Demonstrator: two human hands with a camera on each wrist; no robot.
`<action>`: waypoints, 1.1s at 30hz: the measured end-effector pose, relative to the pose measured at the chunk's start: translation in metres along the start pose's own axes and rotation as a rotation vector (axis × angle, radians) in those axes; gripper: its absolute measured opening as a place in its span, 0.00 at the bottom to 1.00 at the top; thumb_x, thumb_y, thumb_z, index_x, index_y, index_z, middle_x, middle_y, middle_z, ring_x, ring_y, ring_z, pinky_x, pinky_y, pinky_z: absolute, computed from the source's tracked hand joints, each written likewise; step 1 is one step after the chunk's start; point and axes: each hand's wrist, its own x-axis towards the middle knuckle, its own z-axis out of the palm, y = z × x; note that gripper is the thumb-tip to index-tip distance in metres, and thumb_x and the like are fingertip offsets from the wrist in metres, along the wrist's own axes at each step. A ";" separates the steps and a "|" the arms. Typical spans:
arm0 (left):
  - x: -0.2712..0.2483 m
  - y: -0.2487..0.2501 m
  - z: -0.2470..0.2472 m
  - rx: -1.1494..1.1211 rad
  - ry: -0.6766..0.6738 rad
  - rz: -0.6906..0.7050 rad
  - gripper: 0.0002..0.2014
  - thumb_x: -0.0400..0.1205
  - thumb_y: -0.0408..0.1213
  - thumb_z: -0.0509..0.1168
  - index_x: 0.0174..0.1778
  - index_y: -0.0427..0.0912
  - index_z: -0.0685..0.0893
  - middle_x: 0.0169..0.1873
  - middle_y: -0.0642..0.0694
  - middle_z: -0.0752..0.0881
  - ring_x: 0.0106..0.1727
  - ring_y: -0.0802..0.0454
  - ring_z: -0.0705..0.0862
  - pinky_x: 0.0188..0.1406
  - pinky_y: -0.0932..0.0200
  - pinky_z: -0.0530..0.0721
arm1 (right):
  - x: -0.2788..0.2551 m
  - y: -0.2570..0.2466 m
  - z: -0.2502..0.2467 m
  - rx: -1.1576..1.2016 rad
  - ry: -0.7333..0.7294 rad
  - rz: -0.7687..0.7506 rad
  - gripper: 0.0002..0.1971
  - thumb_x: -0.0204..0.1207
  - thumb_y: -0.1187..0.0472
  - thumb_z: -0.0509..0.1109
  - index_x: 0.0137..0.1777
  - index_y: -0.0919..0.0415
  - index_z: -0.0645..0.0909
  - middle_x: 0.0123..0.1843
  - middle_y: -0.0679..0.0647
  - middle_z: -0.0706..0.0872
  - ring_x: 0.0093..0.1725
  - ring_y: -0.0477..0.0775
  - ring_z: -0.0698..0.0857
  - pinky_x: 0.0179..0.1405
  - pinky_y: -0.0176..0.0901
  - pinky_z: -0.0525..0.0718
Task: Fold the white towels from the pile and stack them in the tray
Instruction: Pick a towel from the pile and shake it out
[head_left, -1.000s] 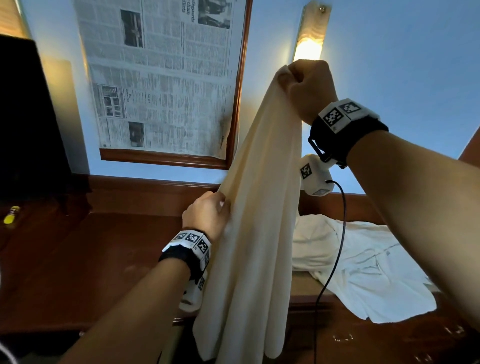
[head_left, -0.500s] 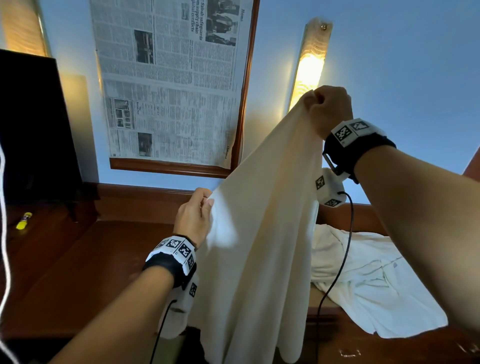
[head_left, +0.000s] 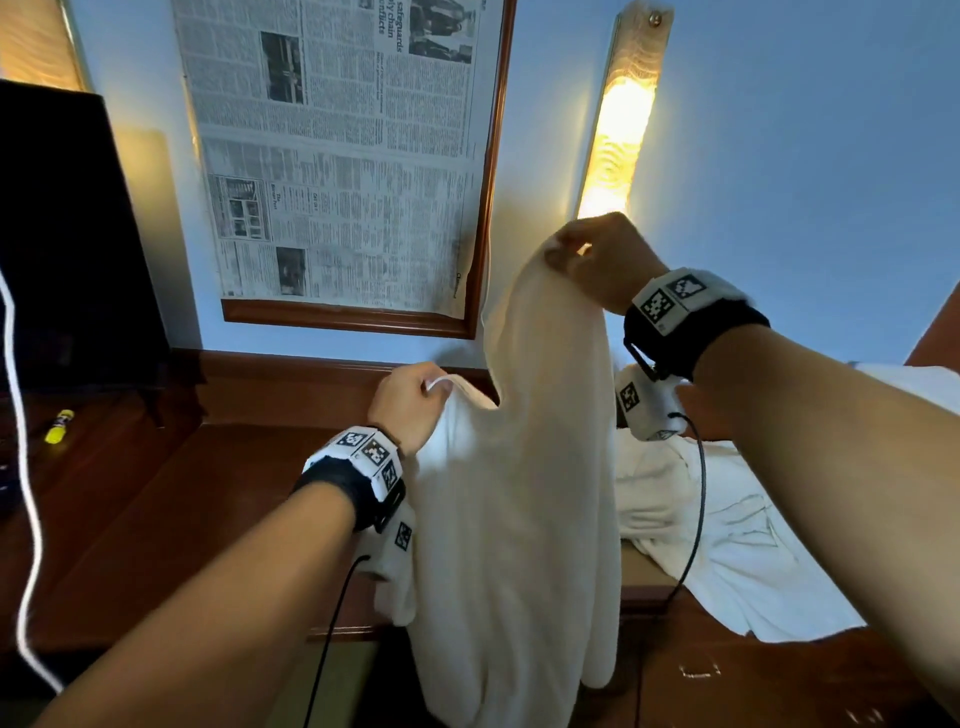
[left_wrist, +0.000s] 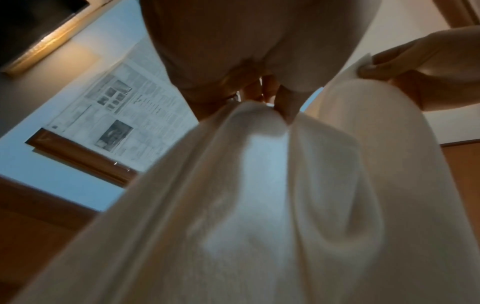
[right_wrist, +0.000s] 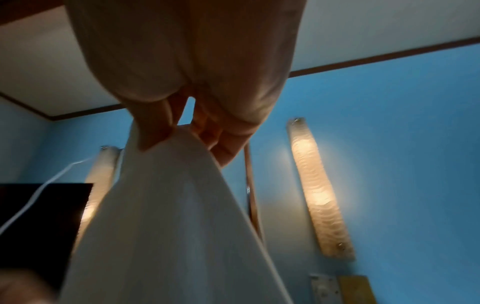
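Note:
A white towel hangs in the air in front of me, its lower part dropping below the desk's front edge. My right hand pinches its upper corner high up, near the wall lamp. Lower and to the left, my left hand grips the towel's top edge. In the left wrist view the fingers bunch the towel; the right hand shows at the upper right. The right wrist view has thumb and fingers pinching the towel. A pile of white towels lies on the desk at right. No tray is in view.
A dark wooden desk runs along the blue wall. A framed newspaper hangs above it, with a lit wall lamp to its right. A black screen stands at left, a yellow marker beside it. A white cable hangs at far left.
My right hand has come down with the towel corner. The left hand has slid up the towel's edge and now grips it at the top, spreading the cloth.

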 end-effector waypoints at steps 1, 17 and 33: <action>0.004 0.006 -0.003 0.015 -0.009 0.010 0.08 0.86 0.37 0.66 0.42 0.45 0.87 0.35 0.52 0.83 0.43 0.46 0.82 0.42 0.57 0.73 | -0.010 -0.009 0.011 -0.012 -0.118 -0.022 0.09 0.81 0.57 0.71 0.55 0.59 0.89 0.52 0.50 0.87 0.54 0.50 0.83 0.60 0.46 0.80; -0.052 -0.079 -0.096 0.138 -0.087 -0.149 0.09 0.77 0.43 0.67 0.31 0.59 0.80 0.34 0.51 0.88 0.42 0.38 0.86 0.44 0.50 0.86 | -0.030 -0.084 0.102 0.175 -0.051 -0.035 0.10 0.80 0.60 0.70 0.50 0.67 0.88 0.46 0.67 0.86 0.43 0.59 0.83 0.46 0.46 0.78; -0.062 -0.116 -0.203 0.339 0.055 -0.192 0.08 0.78 0.39 0.69 0.38 0.50 0.75 0.37 0.51 0.83 0.43 0.43 0.82 0.44 0.49 0.81 | -0.016 -0.116 0.077 -0.134 0.152 0.211 0.15 0.82 0.66 0.62 0.65 0.65 0.85 0.60 0.68 0.86 0.62 0.67 0.83 0.62 0.48 0.79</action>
